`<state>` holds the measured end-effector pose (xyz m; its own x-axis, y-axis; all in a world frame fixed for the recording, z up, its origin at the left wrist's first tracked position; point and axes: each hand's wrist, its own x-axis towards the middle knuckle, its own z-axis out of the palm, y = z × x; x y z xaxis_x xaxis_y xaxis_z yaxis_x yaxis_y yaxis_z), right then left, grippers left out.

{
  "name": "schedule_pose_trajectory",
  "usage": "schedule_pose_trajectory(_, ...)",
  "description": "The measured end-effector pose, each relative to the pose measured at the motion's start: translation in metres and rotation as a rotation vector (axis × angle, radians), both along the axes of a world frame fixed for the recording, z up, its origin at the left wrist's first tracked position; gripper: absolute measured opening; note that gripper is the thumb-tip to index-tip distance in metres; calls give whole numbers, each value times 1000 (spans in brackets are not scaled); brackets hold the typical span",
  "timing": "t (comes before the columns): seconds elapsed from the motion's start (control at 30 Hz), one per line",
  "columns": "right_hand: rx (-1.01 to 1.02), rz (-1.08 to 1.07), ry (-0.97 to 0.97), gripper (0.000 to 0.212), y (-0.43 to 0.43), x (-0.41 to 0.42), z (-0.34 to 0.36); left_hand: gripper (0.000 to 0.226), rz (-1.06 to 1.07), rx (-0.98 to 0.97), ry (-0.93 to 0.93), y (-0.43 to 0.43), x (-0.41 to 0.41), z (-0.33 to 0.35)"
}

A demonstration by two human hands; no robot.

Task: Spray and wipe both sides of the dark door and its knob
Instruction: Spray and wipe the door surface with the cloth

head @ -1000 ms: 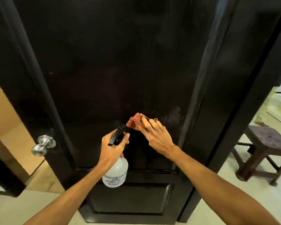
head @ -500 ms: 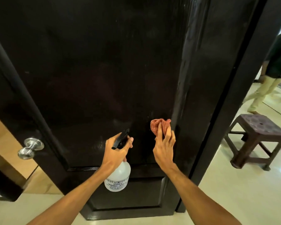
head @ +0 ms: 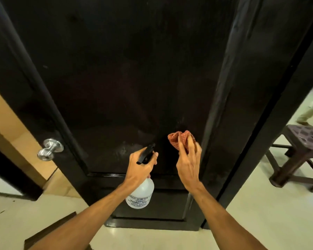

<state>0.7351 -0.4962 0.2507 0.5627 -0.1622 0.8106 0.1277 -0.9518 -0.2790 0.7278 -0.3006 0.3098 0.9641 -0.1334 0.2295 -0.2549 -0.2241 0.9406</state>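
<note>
The dark door (head: 134,78) stood ajar and filled most of the view, with its silver knob (head: 50,149) at the door's left edge. The left hand (head: 142,166) was curled round the neck of a clear spray bottle (head: 141,194), the black nozzle pointing at the door's middle panel. The right hand (head: 188,165) gripped a bunched orange cloth (head: 179,138) against the door, just right of the nozzle. A dark stool (head: 300,154) stood well to the right of the door.
</note>
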Motion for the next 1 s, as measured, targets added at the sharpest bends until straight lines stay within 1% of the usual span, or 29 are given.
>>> schedule_pose_trajectory(0.07,39,28,-74,63,7,11,21,11,18,3,16,7,0,-6)
schedule_pose_trajectory(0.13,142,9,-151,52,11,19,38,12,40,-8,29,14,1,-11)
schedule_pose_trajectory(0.2,254,-26,-173,49,25,25,34,10,85,-11,38,27,1,-18)
schedule_pose_trajectory(0.23,258,-45,-170,50,32,25,28,9,100,-10,38,29,0,-20)
schedule_pose_trajectory(0.3,125,30,-70,58,67,27,-1,9,162,-3,56,46,1,-29)
schedule_pose_trajectory(0.37,-66,201,171,80,101,22,-32,11,209,8,71,60,-2,-36)
schedule_pose_trajectory(0.4,-123,282,290,92,115,18,-44,11,226,10,72,68,-4,-39)
schedule_pose_trajectory(0.43,-140,338,376,98,125,16,-54,10,235,13,71,77,-6,-42)
schedule_pose_trajectory(0.47,-137,371,403,98,129,15,-56,10,244,9,70,84,-9,-43)
schedule_pose_trajectory(0.53,-143,368,302,84,133,25,-39,14,281,-14,63,105,-6,-39)
schedule_pose_trajectory(0.63,-149,265,58,62,126,45,4,19,293,-50,57,128,-1,-35)
schedule_pose_trajectory(0.7,-111,227,2,58,139,48,14,16,306,-54,66,140,-3,-41)
schedule_pose_trajectory(0.73,-140,237,11,60,150,50,11,15,319,-51,74,147,-2,-44)
schedule_pose_trajectory(0.77,-221,269,46,63,158,48,1,14,329,-52,88,150,-3,-48)
schedule_pose_trajectory(0.83,-444,375,205,73,175,43,-24,13,346,-42,102,161,-3,-54)
schedule_pose_trajectory(0.9,-548,431,340,78,182,45,-35,13,369,-41,114,173,-2,-58)
schedule_pose_trajectory(0.93,-563,441,336,77,185,48,-31,12,384,-46,120,179,-1,-60)
schedule_pose_trajectory(1.0,-583,438,262,67,204,60,-7,12,426,-64,126,197,1,-63)
